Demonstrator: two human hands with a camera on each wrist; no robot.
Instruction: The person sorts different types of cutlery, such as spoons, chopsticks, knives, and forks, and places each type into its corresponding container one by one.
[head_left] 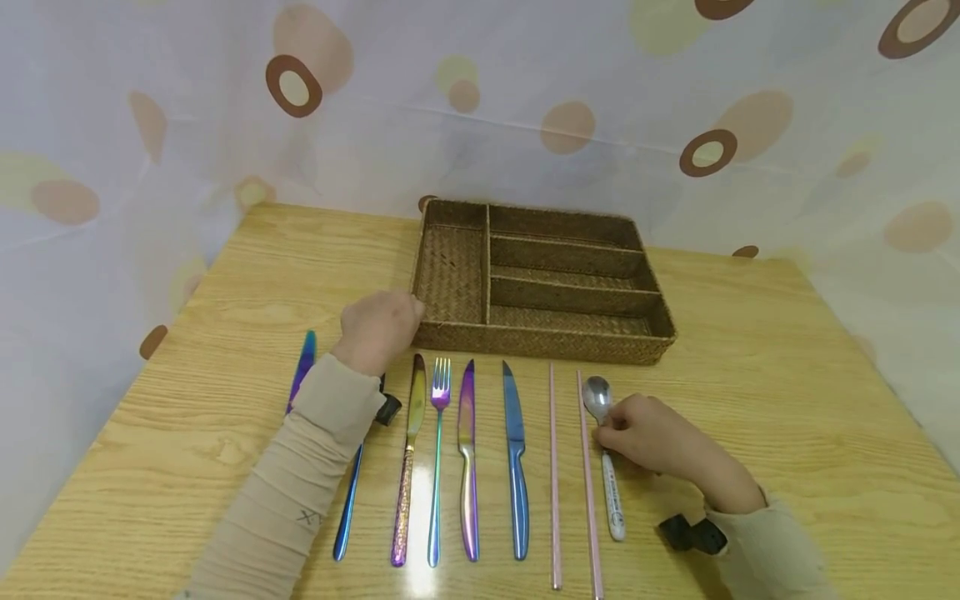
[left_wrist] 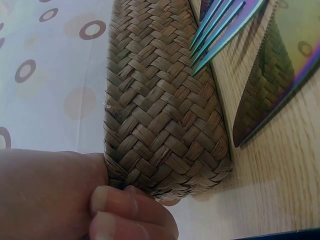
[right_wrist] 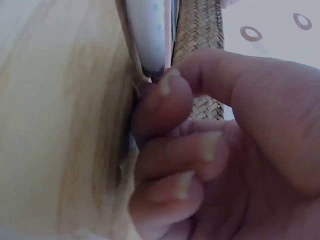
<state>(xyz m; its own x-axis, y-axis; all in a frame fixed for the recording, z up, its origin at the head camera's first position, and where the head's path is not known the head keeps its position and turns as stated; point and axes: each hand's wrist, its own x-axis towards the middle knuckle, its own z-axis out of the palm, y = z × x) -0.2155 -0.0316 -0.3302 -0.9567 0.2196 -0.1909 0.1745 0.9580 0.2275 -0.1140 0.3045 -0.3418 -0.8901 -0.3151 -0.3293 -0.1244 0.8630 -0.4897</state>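
Note:
My left hand [head_left: 381,327] grips the near left corner of a brown woven cutlery tray [head_left: 543,342]; in the left wrist view its fingers [left_wrist: 135,210] curl at the end of the braided wall. The tray has one long compartment at left and three crosswise ones at right. To the right, my right hand [head_left: 660,437] pinches a spoon [head_left: 613,500] at the neck, below its steel bowl. The spoon has a white printed handle. In the right wrist view the white handle [right_wrist: 147,37] shows just beyond the pinching fingertips [right_wrist: 167,100].
Between the hands lie a gold-bladed knife [head_left: 405,475], a rainbow fork [head_left: 437,467], a purple knife [head_left: 468,475], a blue knife [head_left: 517,467] and two pink chopsticks [head_left: 554,483]. My left forearm partly covers a blue-purple blade [head_left: 304,362] and a blue handle [head_left: 347,521]. A patterned curtain [head_left: 510,83] hangs behind.

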